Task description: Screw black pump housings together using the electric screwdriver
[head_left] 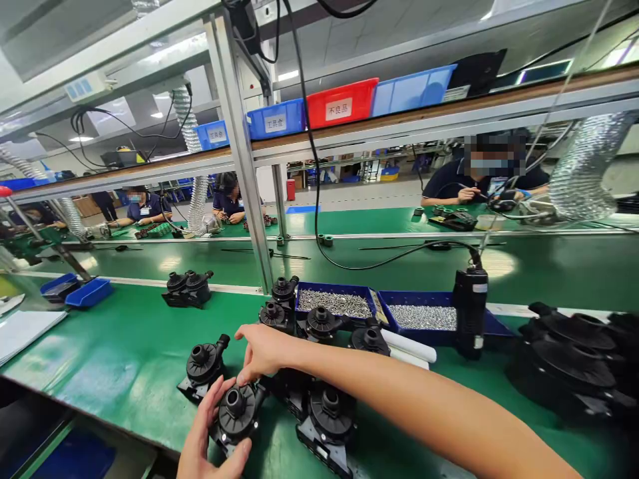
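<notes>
My left hand [207,436] grips a black round pump housing [235,414] at the near edge of the green bench [114,359]. My right hand [262,351] reaches across from the right, its fingers curled and pinched down on the top edge of the same housing. Another black pump housing [204,367] lies just left of my right hand. More housings stand close by: one [327,422] to the right of the held one, and several [319,322] behind my hand.
Two blue trays of small screws [333,303] [422,317] sit behind the housings, with a black electric screwdriver [470,309] hanging on a cable. A stack of black parts [574,362] fills the right. Blue bins [80,291] lie left. Other workers sit across the conveyor.
</notes>
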`<state>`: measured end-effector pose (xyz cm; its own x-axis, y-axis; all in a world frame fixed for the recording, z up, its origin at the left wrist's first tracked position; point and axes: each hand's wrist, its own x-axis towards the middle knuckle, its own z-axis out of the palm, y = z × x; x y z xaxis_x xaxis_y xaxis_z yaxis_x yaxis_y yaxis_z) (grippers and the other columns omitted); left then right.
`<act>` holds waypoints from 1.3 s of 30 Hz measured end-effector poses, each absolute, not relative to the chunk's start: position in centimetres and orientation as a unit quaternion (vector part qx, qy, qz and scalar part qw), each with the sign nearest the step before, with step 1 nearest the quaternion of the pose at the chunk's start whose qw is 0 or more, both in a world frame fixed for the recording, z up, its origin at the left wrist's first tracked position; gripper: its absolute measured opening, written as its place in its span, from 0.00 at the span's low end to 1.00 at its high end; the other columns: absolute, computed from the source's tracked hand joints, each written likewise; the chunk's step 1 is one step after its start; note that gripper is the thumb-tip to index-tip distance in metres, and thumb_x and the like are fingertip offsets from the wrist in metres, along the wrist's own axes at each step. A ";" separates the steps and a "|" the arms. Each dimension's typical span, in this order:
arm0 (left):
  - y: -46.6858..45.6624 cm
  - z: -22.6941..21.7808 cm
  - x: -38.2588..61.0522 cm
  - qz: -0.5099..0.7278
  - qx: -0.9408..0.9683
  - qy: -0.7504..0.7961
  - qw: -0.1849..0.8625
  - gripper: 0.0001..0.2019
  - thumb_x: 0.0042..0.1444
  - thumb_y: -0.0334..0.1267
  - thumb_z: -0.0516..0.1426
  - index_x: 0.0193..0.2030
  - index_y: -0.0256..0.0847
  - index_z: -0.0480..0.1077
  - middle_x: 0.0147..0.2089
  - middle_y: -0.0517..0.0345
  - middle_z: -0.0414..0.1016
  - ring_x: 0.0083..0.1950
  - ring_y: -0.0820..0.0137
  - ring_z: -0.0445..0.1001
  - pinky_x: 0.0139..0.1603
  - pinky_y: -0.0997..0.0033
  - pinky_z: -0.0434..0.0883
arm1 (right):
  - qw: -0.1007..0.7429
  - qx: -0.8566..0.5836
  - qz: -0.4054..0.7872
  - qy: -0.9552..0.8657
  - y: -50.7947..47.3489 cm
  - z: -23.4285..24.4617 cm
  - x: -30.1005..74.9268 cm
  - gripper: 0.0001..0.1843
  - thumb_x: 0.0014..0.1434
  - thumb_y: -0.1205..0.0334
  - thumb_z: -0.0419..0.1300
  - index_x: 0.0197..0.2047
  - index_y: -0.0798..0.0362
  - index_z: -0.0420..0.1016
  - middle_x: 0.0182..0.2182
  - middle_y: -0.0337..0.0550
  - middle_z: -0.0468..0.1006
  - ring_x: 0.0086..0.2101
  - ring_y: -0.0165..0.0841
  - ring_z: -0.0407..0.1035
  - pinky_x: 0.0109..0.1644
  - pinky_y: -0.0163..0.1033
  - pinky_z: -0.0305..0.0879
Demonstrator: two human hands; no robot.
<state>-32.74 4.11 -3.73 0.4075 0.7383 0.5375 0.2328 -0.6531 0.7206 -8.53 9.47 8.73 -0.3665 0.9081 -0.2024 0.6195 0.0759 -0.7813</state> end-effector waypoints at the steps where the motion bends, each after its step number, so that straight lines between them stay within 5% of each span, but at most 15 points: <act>1: 3.9 -3.6 -32.6 0.457 0.779 0.315 0.293 0.37 0.67 0.47 0.66 0.78 0.48 0.58 0.70 0.43 0.75 0.67 0.49 0.78 0.63 0.54 0.82 | 0.166 -0.537 0.411 -0.718 9.4 8.8 -8.7 0.59 0.47 0.64 0.83 0.76 0.62 0.60 0.33 0.40 0.89 0.43 0.41 0.84 0.43 0.35 0.73; 5: 3.1 -3.1 -31.8 0.488 0.703 0.379 0.352 0.37 0.60 0.51 0.70 0.73 0.46 0.67 0.69 0.45 0.76 0.68 0.50 0.77 0.67 0.58 0.79 | 0.147 -0.531 0.365 -0.751 9.0 10.3 -8.1 0.55 0.51 0.51 0.82 0.75 0.60 0.66 0.41 0.44 0.90 0.48 0.42 0.83 0.49 0.36 0.74; 10: 2.4 -2.6 -31.0 0.493 0.667 0.407 0.381 0.36 0.58 0.56 0.70 0.69 0.45 0.70 0.68 0.46 0.77 0.69 0.50 0.76 0.70 0.57 0.75 | 0.183 -0.653 0.211 -0.704 10.1 13.4 -1.8 0.17 0.72 0.52 0.65 0.57 0.52 0.83 0.53 0.47 0.85 0.54 0.42 0.79 0.61 0.43 0.72; 13: 2.6 -2.9 -29.7 0.494 0.666 0.434 0.352 0.34 0.60 0.57 0.68 0.69 0.46 0.70 0.69 0.49 0.76 0.70 0.50 0.75 0.75 0.54 0.70 | 0.114 -0.754 0.177 -0.623 11.4 13.8 4.0 0.16 0.74 0.54 0.65 0.58 0.55 0.79 0.58 0.53 0.79 0.56 0.46 0.76 0.62 0.56 0.74; 20: 3.0 -4.7 -26.1 0.518 0.722 0.364 0.280 0.32 0.69 0.55 0.59 0.76 0.47 0.62 0.77 0.46 0.66 0.77 0.46 0.64 0.80 0.43 0.61 | -0.028 -0.813 0.258 -0.521 11.4 9.6 9.4 0.15 0.73 0.57 0.67 0.58 0.56 0.77 0.52 0.49 0.80 0.46 0.40 0.79 0.50 0.49 0.81; 24: 4.9 -3.5 -27.9 0.599 0.714 0.344 0.115 0.21 0.67 0.46 0.63 0.65 0.49 0.73 0.73 0.48 0.71 0.74 0.47 0.69 0.80 0.44 0.61 | -0.002 -0.805 0.240 -0.542 11.4 7.7 9.4 0.15 0.72 0.57 0.68 0.56 0.56 0.79 0.53 0.48 0.80 0.48 0.42 0.79 0.51 0.48 0.81; 26: 6.7 -2.5 -29.5 0.623 0.678 0.387 0.043 0.23 0.63 0.46 0.66 0.64 0.49 0.73 0.74 0.47 0.69 0.75 0.45 0.68 0.80 0.41 0.60 | 0.015 -0.797 0.224 -0.560 11.6 7.2 9.6 0.15 0.72 0.56 0.68 0.56 0.56 0.79 0.53 0.48 0.80 0.48 0.43 0.79 0.51 0.48 0.81; 30: 10.3 -1.6 -32.4 0.567 0.645 0.487 0.160 0.35 0.60 0.60 0.64 0.69 0.43 0.69 0.72 0.40 0.72 0.73 0.40 0.70 0.74 0.32 0.66 | 0.058 -0.786 0.191 -0.585 12.1 6.8 10.3 0.13 0.71 0.57 0.69 0.54 0.56 0.80 0.52 0.49 0.81 0.48 0.41 0.79 0.51 0.47 0.80; 33: 10.8 -2.5 -33.7 0.514 0.651 0.499 0.252 0.35 0.59 0.63 0.64 0.67 0.44 0.72 0.66 0.43 0.78 0.69 0.42 0.75 0.72 0.36 0.71 | 0.116 -0.778 0.186 -0.589 12.4 6.8 11.1 0.11 0.72 0.58 0.68 0.52 0.55 0.80 0.52 0.48 0.81 0.49 0.41 0.79 0.53 0.47 0.80; 39: 7.8 -4.0 -34.3 0.534 0.668 0.492 0.167 0.32 0.61 0.59 0.65 0.68 0.47 0.72 0.69 0.48 0.75 0.71 0.43 0.73 0.74 0.39 0.70 | 0.245 -0.756 0.258 -0.550 11.6 6.5 12.5 0.11 0.73 0.57 0.67 0.49 0.57 0.80 0.46 0.45 0.82 0.43 0.38 0.79 0.48 0.45 0.81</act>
<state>-34.28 7.77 -3.98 -0.0532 0.8344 0.5486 0.4784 -0.4609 0.7475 12.52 11.63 6.45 0.2623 0.9575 -0.1200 0.7048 -0.2750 -0.6539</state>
